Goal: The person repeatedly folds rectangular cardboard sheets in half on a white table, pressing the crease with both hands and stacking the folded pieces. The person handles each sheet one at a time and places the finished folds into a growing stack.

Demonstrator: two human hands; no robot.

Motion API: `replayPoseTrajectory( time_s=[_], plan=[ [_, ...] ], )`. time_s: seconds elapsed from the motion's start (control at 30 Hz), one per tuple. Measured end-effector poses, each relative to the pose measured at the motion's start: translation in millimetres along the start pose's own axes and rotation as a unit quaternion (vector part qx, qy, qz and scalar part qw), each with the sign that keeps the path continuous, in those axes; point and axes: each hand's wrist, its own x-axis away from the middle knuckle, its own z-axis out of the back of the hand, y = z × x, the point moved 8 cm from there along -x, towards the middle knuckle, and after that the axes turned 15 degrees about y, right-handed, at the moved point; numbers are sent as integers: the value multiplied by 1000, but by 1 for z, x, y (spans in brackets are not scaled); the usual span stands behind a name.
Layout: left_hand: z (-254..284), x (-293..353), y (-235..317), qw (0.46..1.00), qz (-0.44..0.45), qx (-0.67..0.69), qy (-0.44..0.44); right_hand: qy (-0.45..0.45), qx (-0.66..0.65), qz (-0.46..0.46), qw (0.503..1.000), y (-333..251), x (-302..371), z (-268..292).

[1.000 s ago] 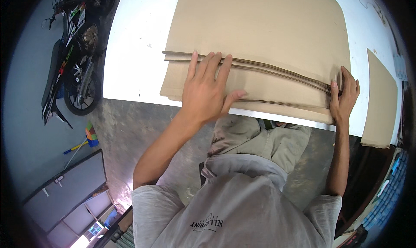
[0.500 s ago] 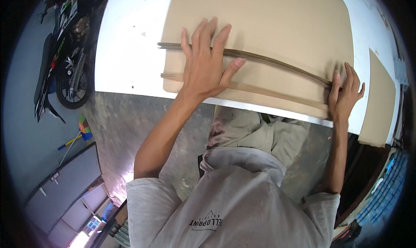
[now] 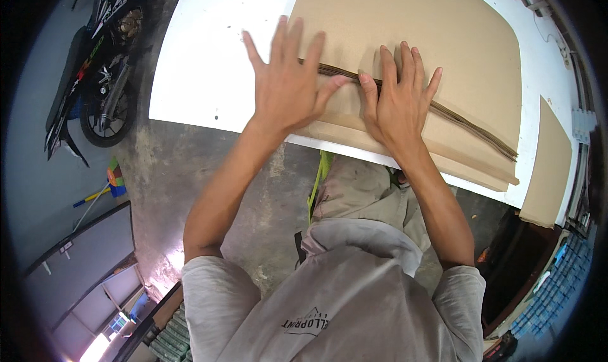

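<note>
A large tan cardboard sheet [image 3: 411, 20] lies on a white table [image 3: 215, 64]. Across it runs a long, thin, dark-brown layered edge [image 3: 472, 128], like several thin sheets stacked together. Nearer me, a tan fold or strip [image 3: 472, 171] follows the cardboard's front side. My left hand [image 3: 286, 80], slightly blurred, rests with fingers spread at the left end of the layered edge, its thumb by it. Close beside it, my right hand [image 3: 402, 99] lies flat across the layered edge, fingers stretched out. Neither hand grips anything.
Another piece of tan cardboard [image 3: 550, 166] lies at the table's right end. A motorcycle [image 3: 104, 77] stands on the left, with a broom [image 3: 116, 177] below it. Blue-wrapped bundles [image 3: 557, 286] are at the lower right.
My right hand has moved left from the right end of the layered edge to its middle, beside my left hand. The whole view has shifted, with the cardboard further right.
</note>
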Motion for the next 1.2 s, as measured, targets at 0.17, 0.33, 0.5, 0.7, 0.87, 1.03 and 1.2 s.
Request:
replayPoseTrajectory(
  time_s=[0.17, 0.33, 0.5, 0.7, 0.87, 1.03, 1.2],
  plan=[
    [-17, 9, -28, 995, 90, 50, -1, -43, 66, -8, 997, -18, -14, 6],
    [-24, 17, -27, 998, 65, 4, -14, 44, -37, 10, 998, -66, -17, -19],
    [-26, 14, -31, 996, 63, 51, -26, 44, -200, -32, 978, -54, -14, -20],
    [13, 0, 6, 995, -75, 62, 14, -81, -83, 4, 993, 55, -14, 80],
    [7, 8, 71, 984, -70, 116, -113, -112, -134, 24, 984, 107, 10, 86],
    [17, 25, 96, 979, -77, 147, -117, -147, -167, 15, 975, 92, 52, 113],
    [26, 39, 103, 981, -68, 172, -54, -103, -157, 2, 982, 89, 66, 135]
  ],
)
